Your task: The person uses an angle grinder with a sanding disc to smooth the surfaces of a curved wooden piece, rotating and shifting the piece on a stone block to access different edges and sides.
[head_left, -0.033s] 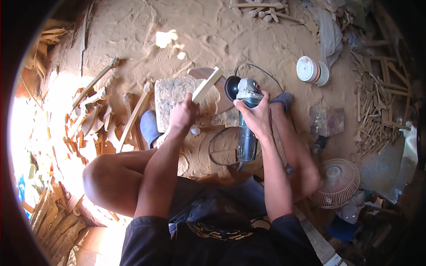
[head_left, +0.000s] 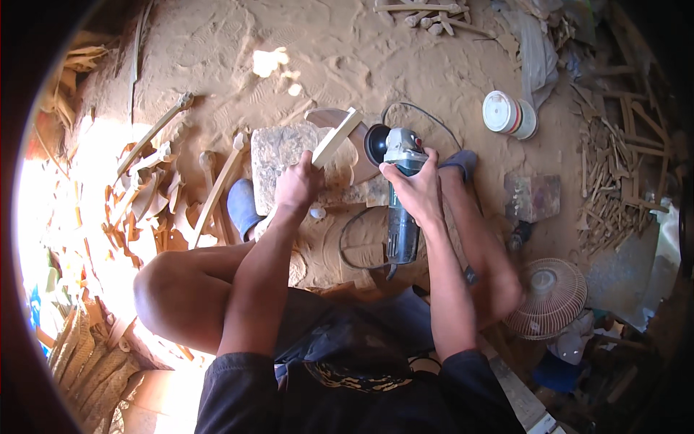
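Flat pale wooden piece (head_left: 335, 137) in left hand (head_left: 298, 184), right hand (head_left: 418, 192) gripping grinder (head_left: 400, 195)

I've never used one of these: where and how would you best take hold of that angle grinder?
Grip the angle grinder around its long, dark barrel, coming from above, as the right hand does now. The barrel lies lengthwise toward the person, with the disc at the far end, so fingers stay behind the wheel. The left hand holds the pale wooden piece.

The left hand (head_left: 298, 182) grips a wooden piece (head_left: 336, 136); the right hand (head_left: 416, 189) holds an angle grinder (head_left: 400, 195).
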The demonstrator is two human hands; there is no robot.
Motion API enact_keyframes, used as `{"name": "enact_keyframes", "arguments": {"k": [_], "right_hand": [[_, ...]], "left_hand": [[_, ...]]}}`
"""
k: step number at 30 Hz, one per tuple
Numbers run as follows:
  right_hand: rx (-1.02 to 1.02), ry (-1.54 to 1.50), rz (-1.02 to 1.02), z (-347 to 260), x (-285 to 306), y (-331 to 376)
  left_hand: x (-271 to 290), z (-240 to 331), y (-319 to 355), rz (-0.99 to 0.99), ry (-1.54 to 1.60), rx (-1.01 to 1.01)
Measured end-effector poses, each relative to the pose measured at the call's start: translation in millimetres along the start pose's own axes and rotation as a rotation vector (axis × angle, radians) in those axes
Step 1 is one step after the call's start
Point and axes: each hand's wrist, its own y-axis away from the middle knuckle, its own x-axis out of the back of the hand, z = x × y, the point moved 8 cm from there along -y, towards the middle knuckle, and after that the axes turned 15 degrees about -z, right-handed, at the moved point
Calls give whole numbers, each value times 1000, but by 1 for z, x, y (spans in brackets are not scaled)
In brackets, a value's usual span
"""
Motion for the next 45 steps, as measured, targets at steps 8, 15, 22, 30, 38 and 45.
{"name": "enact_keyframes", "arguments": {"k": [8,15,22,30,38,45], "right_hand": [[105,315,28,7,7,15],[-36,634,11,-8,19,12],[58,667,147,-13,43,4],[-1,280,-24,25,68,-21],[-123,413,-1,36,71,-18],[21,469,284,28,91,28]], "left_hand": [[0,1,0,10,9,-32],[0,-1,1,23,-9,-36],[-2,-2,-1,40,-26,-37],[-1,11,0,12,17,-41],[1,5,1,16,-8,-52],[-1,10,-5,-37,-34,12]]}}
